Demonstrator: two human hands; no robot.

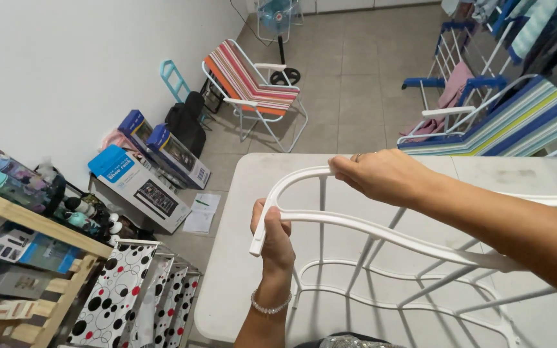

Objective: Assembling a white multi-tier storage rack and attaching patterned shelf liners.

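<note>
A white plastic frame (381, 235) with curved rails and thin cross bars is held above a white table (227, 270). My left hand (273, 237), with a bead bracelet at the wrist, grips the end of the near curved rail. My right hand (381, 175), with a ring on one finger, reaches across from the right and grips the far curved rail near its bend. The frame's right part runs out of view behind my right forearm.
A red striped folding chair (256, 87) and a blue striped one (517, 122) stand on the tiled floor. Boxes (140, 187) lie by the white wall. A wooden shelf with bottles (27, 219) and spotted panels (114, 290) stand at the left. A fan (277, 19) is at the back.
</note>
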